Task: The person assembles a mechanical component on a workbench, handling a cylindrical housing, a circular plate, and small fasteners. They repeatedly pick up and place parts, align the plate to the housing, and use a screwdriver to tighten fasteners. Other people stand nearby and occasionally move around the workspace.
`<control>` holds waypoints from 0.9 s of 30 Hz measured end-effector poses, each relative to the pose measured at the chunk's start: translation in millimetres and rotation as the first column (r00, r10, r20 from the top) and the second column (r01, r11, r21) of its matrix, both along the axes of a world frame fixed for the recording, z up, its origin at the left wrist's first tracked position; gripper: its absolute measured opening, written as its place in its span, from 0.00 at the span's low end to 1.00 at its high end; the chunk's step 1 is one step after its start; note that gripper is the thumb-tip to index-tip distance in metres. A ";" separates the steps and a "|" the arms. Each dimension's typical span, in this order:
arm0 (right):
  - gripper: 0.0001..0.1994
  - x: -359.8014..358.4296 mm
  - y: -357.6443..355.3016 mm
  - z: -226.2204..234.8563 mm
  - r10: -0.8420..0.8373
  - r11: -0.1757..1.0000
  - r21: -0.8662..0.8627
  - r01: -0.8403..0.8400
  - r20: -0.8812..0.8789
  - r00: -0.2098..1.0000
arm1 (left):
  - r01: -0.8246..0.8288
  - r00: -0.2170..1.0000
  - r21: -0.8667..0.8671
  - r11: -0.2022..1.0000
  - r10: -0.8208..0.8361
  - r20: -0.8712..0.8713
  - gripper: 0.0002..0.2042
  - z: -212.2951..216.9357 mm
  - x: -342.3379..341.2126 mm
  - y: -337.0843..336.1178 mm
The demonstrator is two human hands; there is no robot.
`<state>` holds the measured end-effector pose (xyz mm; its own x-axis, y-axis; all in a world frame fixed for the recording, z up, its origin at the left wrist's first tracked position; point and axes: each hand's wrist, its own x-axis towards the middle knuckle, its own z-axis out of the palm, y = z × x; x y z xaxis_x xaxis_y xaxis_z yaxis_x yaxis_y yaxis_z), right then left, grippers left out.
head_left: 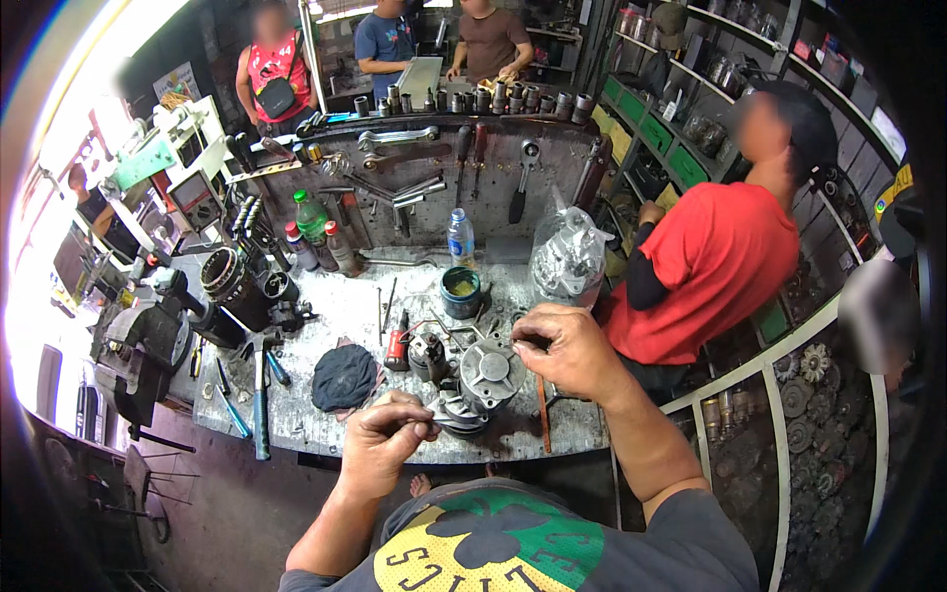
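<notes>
Now, on the worktop (577,431), an open blue-green tub (461,308) shows yellowish contents, and a clear, crinkled plastic bag (569,237) bulges with silvery pieces. Front and centre sits a round grey metal housing (491,369), spoked face up, long axis hard to read; a grooved metal disc (459,418) lies just beside its near edge. Left hand (388,441) curls in beside the disc, right hand (567,350) pinches near the housing; whether either grips anything, I can't tell.

Left of the left fingers (414,416), a rag (343,376), then a hammer (260,409); beyond the right fingers (541,324), a bag (567,261); farther beyond, wrenches (402,136) and sockets (483,101).
</notes>
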<state>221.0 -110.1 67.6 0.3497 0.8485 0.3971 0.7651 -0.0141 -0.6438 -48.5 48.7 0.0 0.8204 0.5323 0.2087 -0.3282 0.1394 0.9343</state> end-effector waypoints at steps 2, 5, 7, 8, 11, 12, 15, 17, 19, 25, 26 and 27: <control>0.08 5.5 2.8 -1.7 0.061 0.998 -0.008 -0.061 0.040 0.997 | -0.038 0.997 -0.050 0.998 0.034 -0.069 0.05 -16.3 -12.6 5.5; 0.09 11.7 5.8 0.9 0.134 0.988 -0.100 -0.120 0.142 0.981 | -0.080 0.990 -0.133 0.988 0.063 -0.125 0.08 -44.0 -31.9 12.2; 0.10 15.6 11.8 8.0 0.202 0.977 -0.113 -0.179 0.253 0.946 | -0.103 0.971 -0.141 0.985 0.068 -0.230 0.07 -60.1 -39.0 14.3; 0.10 16.2 15.6 13.1 0.251 0.963 -0.180 -0.202 0.314 0.916 | -0.143 0.958 -0.136 0.980 0.103 -0.269 0.07 -64.9 -45.5 17.4; 0.09 12.7 32.1 32.2 0.344 0.910 -0.365 -0.194 0.410 0.844 | -0.161 0.896 -0.058 0.985 0.121 -0.428 0.11 -72.9 -50.4 19.6; 0.09 10.9 34.2 38.6 0.363 0.874 -0.466 -0.138 0.437 0.823 | -0.119 0.906 -0.113 0.986 0.061 -0.419 0.11 -75.0 -49.9 19.0; 0.10 5.6 42.8 53.5 0.485 0.802 -0.574 -0.166 0.463 0.742 | -0.053 0.929 -0.077 0.996 0.021 -0.369 0.12 -78.2 -45.3 17.0; 0.10 -0.9 44.0 57.7 0.514 0.779 -0.605 -0.164 0.468 0.719 | -0.023 0.948 -0.100 0.995 -0.010 -0.318 0.13 -80.6 -44.0 16.8; 0.11 -6.1 43.0 59.0 0.488 0.776 -0.622 -0.103 0.489 0.723 | -0.017 0.950 -0.079 0.997 -0.008 -0.313 0.15 -84.0 -46.1 16.7; 0.13 -1.8 42.8 52.5 0.475 0.781 -0.622 -0.049 0.541 0.694 | -0.090 0.942 -0.172 0.981 0.028 -0.333 0.15 -97.9 -64.8 20.3; 0.13 0.3 44.0 51.0 0.480 0.770 -0.638 -0.030 0.547 0.686 | -0.120 0.926 -0.174 0.977 0.047 -0.376 0.15 -100.0 -68.5 21.2; 0.14 1.4 44.9 49.5 0.484 0.758 -0.653 -0.010 0.552 0.679 | -0.142 0.922 -0.187 0.972 0.061 -0.383 0.15 -101.9 -71.7 21.7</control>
